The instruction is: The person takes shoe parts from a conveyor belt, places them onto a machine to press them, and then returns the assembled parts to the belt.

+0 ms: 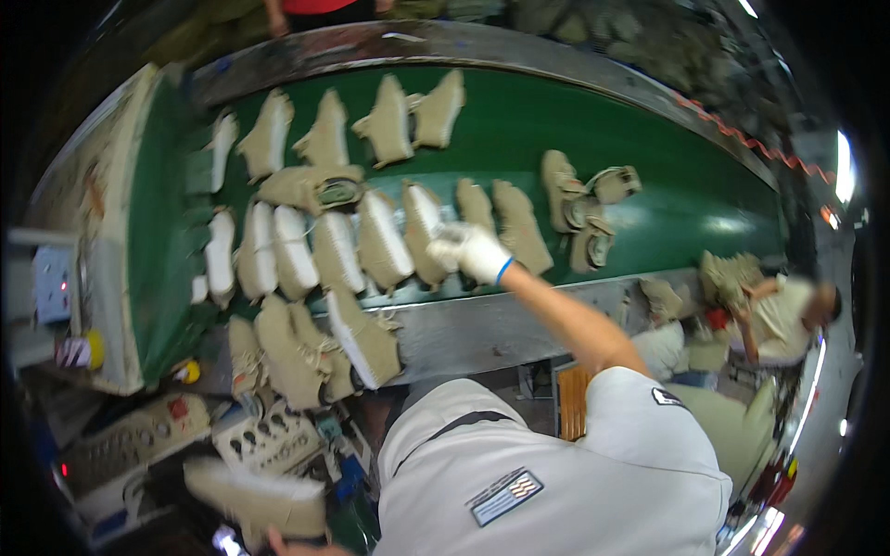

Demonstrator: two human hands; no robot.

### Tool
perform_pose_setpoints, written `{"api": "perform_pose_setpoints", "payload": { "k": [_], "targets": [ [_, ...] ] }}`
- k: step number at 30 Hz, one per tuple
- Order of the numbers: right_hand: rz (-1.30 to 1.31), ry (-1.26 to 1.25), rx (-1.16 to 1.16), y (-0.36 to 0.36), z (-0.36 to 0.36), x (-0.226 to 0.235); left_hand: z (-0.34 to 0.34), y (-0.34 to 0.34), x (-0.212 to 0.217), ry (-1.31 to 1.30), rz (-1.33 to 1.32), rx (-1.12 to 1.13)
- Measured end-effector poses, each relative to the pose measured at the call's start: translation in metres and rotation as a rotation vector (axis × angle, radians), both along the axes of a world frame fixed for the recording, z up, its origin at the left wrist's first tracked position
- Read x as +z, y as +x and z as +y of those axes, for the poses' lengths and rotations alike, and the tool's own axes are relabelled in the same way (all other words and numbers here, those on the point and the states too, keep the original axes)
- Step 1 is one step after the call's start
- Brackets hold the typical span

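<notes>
- Two rough rows of beige shoes (385, 120) on the green worktop (667, 222). Anything else up there?
- Loose cluster (561, 190) on its right half. Grey ledge (482, 334) along its near edge carries more, toward the left.
- Hands?
- Right hand (468, 253), white-gloved, fingers curled, at a white-soled shoe (419, 211) in the worktop's near row; can't tell if it grips. Left hand (295, 547) mostly cut off, nearside of the worktop, gripping a blurred shoe (255, 496) beside a knobbed panel (269, 440).
- Room?
- Person in red (324, 7) beyond the worktop's far edge. Another person (779, 320) off its right end, piled shoes (728, 271) close by. Red coiled cord (756, 144) along its far edge, right side. Blue-grey control box (51, 283) off its left end.
</notes>
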State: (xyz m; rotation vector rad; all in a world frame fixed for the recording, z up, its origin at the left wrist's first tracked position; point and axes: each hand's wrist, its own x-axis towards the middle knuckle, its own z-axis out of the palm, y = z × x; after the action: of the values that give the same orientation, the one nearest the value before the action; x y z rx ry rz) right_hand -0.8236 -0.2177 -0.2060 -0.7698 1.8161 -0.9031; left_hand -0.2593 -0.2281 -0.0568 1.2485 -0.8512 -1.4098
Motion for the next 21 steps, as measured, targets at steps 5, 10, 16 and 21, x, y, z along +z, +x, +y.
{"api": "perform_pose_setpoints", "payload": {
  "k": [5,10,16,21],
  "targets": [
    [-1.295,-0.576,-0.083,0.165,-0.056,0.040,-0.058,-0.177,-0.046,0.303,0.847,-0.477],
    [-1.424,-0.672,-0.471,0.125,-0.048,0.081,-0.064,-0.263,-0.093,0.887,1.261,-0.576],
    [-0.842,-0.605,-0.561,0.052,0.001,0.077,-0.058,-0.306,-0.148,0.919,0.452,-0.900],
    [-0.659,-0.370,-0.681,-0.067,0.063,0.058,-0.078,-0.331,-0.112,0.770,0.073,-1.229]
  ]
}}
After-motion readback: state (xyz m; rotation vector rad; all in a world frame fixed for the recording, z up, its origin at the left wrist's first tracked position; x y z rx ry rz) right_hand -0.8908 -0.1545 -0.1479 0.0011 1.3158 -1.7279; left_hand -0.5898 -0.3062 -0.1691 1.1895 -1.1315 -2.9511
